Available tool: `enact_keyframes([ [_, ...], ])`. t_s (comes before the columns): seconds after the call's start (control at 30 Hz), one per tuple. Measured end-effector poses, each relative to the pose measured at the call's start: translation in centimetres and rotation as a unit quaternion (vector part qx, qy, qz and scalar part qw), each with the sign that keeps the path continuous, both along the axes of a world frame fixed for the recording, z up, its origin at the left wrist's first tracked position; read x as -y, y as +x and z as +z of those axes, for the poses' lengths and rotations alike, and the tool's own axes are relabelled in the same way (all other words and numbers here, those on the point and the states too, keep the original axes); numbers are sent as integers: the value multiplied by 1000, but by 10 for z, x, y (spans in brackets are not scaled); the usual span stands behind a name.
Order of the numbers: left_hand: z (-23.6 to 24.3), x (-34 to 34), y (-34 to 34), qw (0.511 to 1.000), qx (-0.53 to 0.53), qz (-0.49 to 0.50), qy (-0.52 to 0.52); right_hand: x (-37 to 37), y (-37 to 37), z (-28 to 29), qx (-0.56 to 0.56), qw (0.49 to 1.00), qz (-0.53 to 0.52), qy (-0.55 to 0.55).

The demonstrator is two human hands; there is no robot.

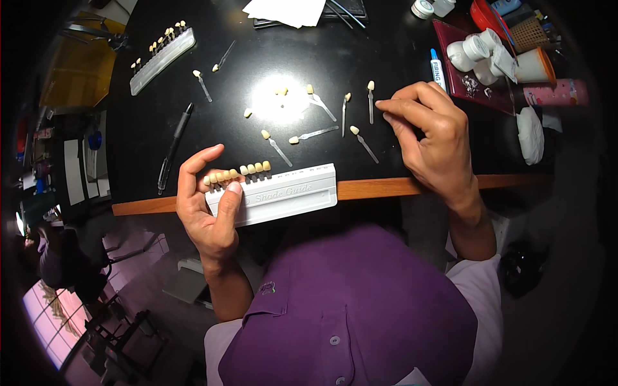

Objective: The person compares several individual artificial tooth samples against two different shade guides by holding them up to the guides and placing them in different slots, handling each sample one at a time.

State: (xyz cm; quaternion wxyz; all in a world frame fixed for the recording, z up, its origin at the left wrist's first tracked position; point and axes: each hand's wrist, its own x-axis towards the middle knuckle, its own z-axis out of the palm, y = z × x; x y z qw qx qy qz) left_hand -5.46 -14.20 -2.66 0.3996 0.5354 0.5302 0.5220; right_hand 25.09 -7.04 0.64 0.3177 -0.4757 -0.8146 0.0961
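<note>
Black tabletop [145,138], scattered tooth-shade tabs [371,103], wooden front edge [380,187], dim floor [136,273]

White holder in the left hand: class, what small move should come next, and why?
Probably the right hand should pinch the shade tab nearest it: it appears to hold nothing, while the white holder in the left hand has bare slots.

Through one wide head-worn fisheye, we look steeply down, from close above the purple shirt [373,296], at the left hand [209,219], right hand [434,128] and black tabletop [232,138].
</note>
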Motion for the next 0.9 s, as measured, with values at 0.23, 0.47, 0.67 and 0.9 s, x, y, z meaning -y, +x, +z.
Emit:
enact_keyframes([
  [0.23, 0, -2, 1, 1000, 0, 5, 10, 1, -4, -13, -4, 999, 33, -17],
  [0.47, 2, -4, 3, 1000, -15, 6, 5, 5, -14, -15, -2, 999, 25, -33],
  [0.67, 6, -2, 1, 1000, 22, -5, -9, 6, -23, -7, -20, 998, 29, -51],
  [0.9, 8, -3, 1, 998, 39, -48, -31, 12, -30, -7, -13, 996, 8, -83],
])
